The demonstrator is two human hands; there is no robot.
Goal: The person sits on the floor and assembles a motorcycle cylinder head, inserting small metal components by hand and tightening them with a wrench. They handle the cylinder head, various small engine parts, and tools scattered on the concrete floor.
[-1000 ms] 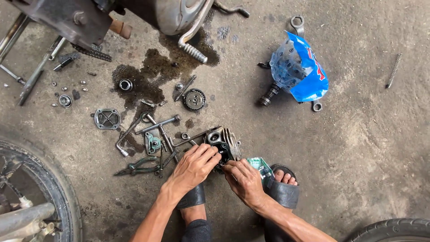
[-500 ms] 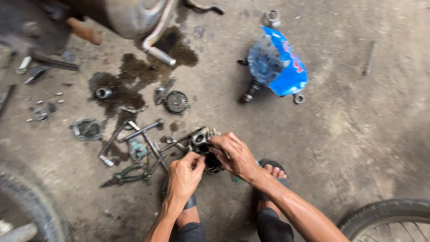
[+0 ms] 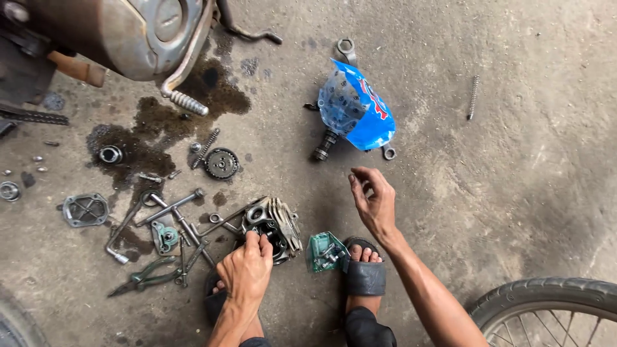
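Observation:
A finned metal cylinder head [image 3: 277, 218] lies on the concrete floor in front of my feet. My left hand [image 3: 247, 270] rests on its near edge, fingers curled over it. My right hand [image 3: 374, 200] hovers above the floor to the right of the head, fingers apart and holding nothing. A small green packet [image 3: 326, 252] with parts lies between my hands, beside my sandalled right foot [image 3: 364, 270].
A blue plastic bag [image 3: 357, 109] with parts lies farther off, a wrench end [image 3: 388, 152] beside it. A sprocket [image 3: 221, 163], wrenches [image 3: 168, 209], pliers [image 3: 149, 279], a cover plate [image 3: 85, 209] and bolts lie left on oil stains. Motorcycle engine [image 3: 128, 32] top left; tyre [image 3: 546, 302] bottom right.
My right hand has lifted off the cylinder head and moved right, opening. My left hand has stayed at the head. The view has shifted.

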